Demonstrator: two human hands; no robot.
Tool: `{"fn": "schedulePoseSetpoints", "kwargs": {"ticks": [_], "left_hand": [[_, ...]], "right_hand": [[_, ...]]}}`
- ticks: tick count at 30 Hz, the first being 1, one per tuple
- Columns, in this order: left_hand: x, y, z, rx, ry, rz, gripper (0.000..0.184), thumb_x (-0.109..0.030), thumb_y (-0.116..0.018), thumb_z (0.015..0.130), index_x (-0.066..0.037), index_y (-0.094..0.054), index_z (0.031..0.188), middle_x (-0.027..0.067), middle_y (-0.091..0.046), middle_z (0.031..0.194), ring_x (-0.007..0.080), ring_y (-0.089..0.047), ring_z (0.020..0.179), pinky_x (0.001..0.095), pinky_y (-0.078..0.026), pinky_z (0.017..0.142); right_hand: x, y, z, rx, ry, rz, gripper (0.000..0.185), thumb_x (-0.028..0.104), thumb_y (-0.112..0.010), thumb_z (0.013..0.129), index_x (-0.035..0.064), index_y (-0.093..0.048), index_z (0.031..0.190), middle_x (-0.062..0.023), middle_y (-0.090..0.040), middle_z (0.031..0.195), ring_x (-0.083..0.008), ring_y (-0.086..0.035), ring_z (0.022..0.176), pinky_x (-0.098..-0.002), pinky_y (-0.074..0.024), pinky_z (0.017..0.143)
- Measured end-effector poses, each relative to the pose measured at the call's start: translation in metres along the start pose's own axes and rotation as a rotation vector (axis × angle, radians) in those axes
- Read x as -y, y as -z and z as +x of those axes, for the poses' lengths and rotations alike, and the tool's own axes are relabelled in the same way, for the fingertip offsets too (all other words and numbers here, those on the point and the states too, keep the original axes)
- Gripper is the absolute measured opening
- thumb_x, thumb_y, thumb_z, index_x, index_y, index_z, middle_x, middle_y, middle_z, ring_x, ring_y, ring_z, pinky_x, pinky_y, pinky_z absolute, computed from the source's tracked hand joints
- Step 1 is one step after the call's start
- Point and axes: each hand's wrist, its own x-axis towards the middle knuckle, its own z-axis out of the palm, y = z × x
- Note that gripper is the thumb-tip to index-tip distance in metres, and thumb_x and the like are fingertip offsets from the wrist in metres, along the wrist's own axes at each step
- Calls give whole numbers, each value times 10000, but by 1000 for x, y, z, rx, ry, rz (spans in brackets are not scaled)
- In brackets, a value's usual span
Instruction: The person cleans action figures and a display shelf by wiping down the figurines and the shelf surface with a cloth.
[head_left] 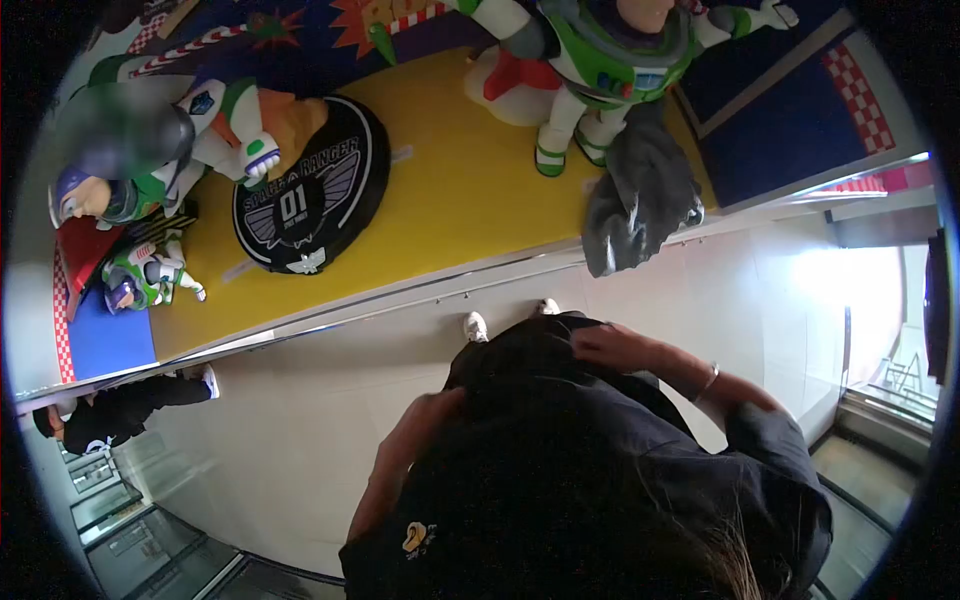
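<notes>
My left hand (432, 410) is at my waist, against the left side of my black clothing (540, 430). It is blurred, and its fingertips are lost against the dark fabric. On the other side, my right hand (608, 345) has its fingers curled at the front of the same clothing, gripping the fabric. A silver bracelet (711, 376) is on the right wrist. Beyond my hands, a crumpled grey cloth (640, 195) hangs over the edge of a yellow display ledge (450, 180), beside the feet of a large space-ranger figure (610, 70).
A round black plinth (310, 190) supports another large ranger figure (215, 130) on the left. A smaller figure (145, 275) stands nearby. A metal rail (500, 275) runs along the ledge front. A person in black (130, 410) is at far left on the tiled floor (300, 430).
</notes>
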Motion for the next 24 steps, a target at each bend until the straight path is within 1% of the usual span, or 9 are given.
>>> {"fn": "schedulePoseSetpoints", "kwargs": {"ticks": [2,4,9,12,16,18,19,20,24], "left_hand": [[35,-16,-21,35,38,-121,250,-121,-552,833,24,-574,1036,59,-674,976,189,-567,832,332,-452,789],[90,-44,-23,-113,340,-540,249,-137,-566,839,23,-597,1028,33,-671,987,180,-559,843,315,-445,799],[-69,-3,-82,-303,371,-152,216,-134,-570,843,21,-631,980,30,-673,976,166,-567,840,292,-445,790],[24,30,-21,-203,-115,-209,206,-5,-606,797,-6,-657,996,70,-668,983,149,-583,846,275,-459,767],[-16,15,67,-198,-409,-220,372,-33,-653,808,-1,-562,1167,111,-618,1074,198,-586,929,308,-477,816],[-62,6,86,-13,-433,16,412,-71,-644,835,-14,-520,1225,123,-585,1137,231,-589,978,338,-472,859],[-72,2,94,81,-431,20,413,-77,-635,842,-22,-516,1234,121,-582,1147,239,-592,984,343,-468,864],[-76,1,101,100,-433,33,413,-77,-635,842,-22,-516,1234,121,-582,1147,239,-592,984,343,-468,864],[-86,-9,125,157,-611,193,455,-63,-629,812,-45,-510,1251,114,-567,1186,244,-582,1011,343,-461,868]], "right_hand": [[41,7,21,89,-24,-100,114,174,-488,922,78,-477,860,-81,-562,752,-244,-523,620,-381,-430,591],[23,-15,55,-8,447,-484,140,210,-494,926,75,-480,893,-112,-595,757,-315,-583,652,-404,-453,599],[72,-26,116,154,380,-476,210,259,-559,879,56,-516,910,-175,-622,792,-391,-609,751,-446,-476,665],[77,-16,113,179,373,-405,199,246,-578,864,49,-548,876,-156,-622,774,-359,-606,755,-428,-481,693],[44,20,89,-91,634,-104,77,102,-612,808,38,-586,841,-100,-622,839,-273,-583,752,-355,-474,720],[45,55,36,-357,547,-721,44,65,-596,812,23,-588,820,-91,-634,866,-254,-582,748,-346,-471,723],[24,66,13,-228,250,-369,108,113,-565,870,30,-537,808,-58,-553,800,-200,-517,665,-342,-432,648],[13,66,-15,-501,204,-189,94,102,-561,887,28,-535,835,-58,-560,811,-194,-520,662,-361,-417,645],[-62,7,-116,-647,-333,68,252,255,-507,978,36,-592,1068,-81,-647,957,-206,-619,807,-343,-513,699]]}}
